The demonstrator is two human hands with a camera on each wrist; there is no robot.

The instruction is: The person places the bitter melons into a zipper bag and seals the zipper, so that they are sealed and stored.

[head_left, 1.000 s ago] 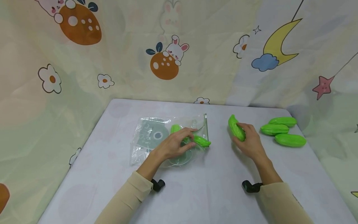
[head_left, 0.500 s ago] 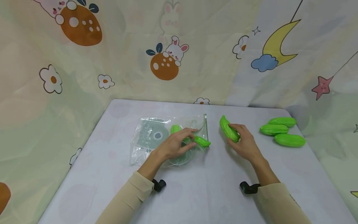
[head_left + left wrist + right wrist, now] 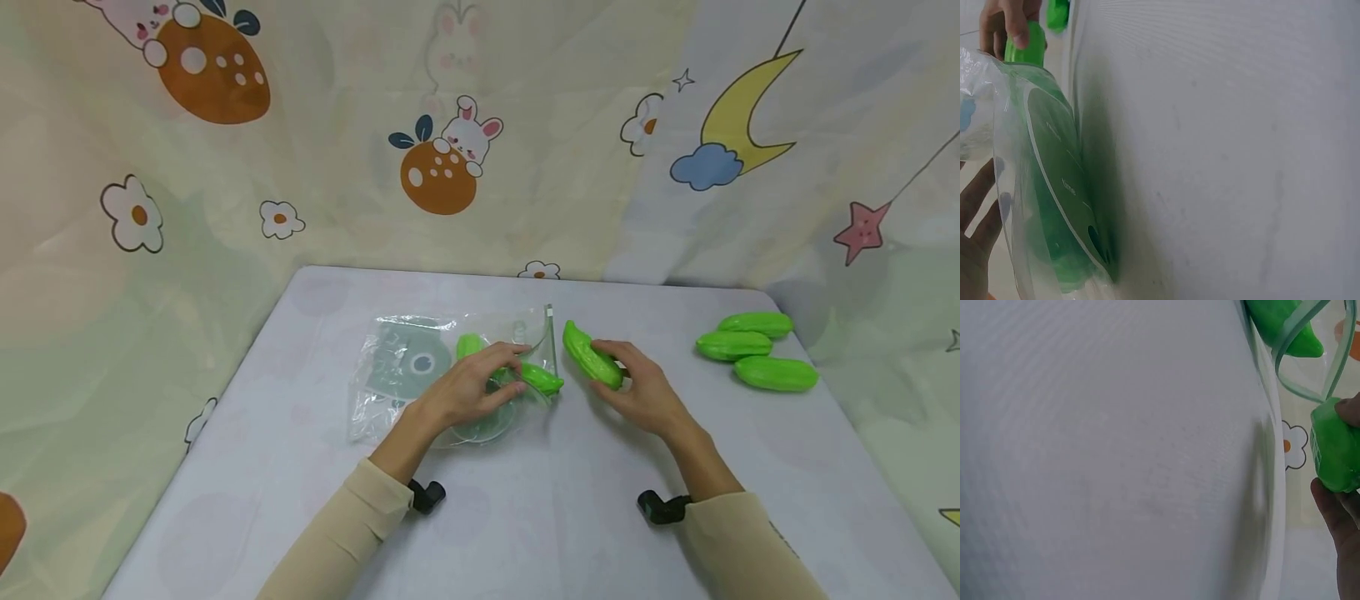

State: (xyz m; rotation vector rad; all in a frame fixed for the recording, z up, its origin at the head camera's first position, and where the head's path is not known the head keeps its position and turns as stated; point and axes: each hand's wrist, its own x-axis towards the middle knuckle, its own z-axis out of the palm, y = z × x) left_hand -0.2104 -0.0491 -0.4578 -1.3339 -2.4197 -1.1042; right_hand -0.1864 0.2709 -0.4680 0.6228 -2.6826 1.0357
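My left hand (image 3: 474, 385) holds the mouth of a clear zip bag (image 3: 382, 421), fingers on the upper edge and thumb on the lower. The bag lies on the table with its opening facing right. Inside it are ridged green cucumber-shaped vegetables; the tip of one (image 3: 542, 379) shows at the mouth. My right hand (image 3: 641, 392) grips another green cucumber-shaped vegetable (image 3: 588, 357) between thumb and fingers, just right of the opening. In the right wrist view the bag's zip strip (image 3: 1291, 331) forms an open loop above the gripped vegetable (image 3: 1335, 447).
Three more green vegetables (image 3: 776, 373) lie together at the right side of the white-covered table (image 3: 510, 533). A printed curtain (image 3: 337, 125) hangs behind the table. Black wrist cameras (image 3: 663, 507) sit at both cuffs.
My right hand has moved left with the green vegetable, bringing it close to the bag's mouth. My left hand and the bag have stayed in place.
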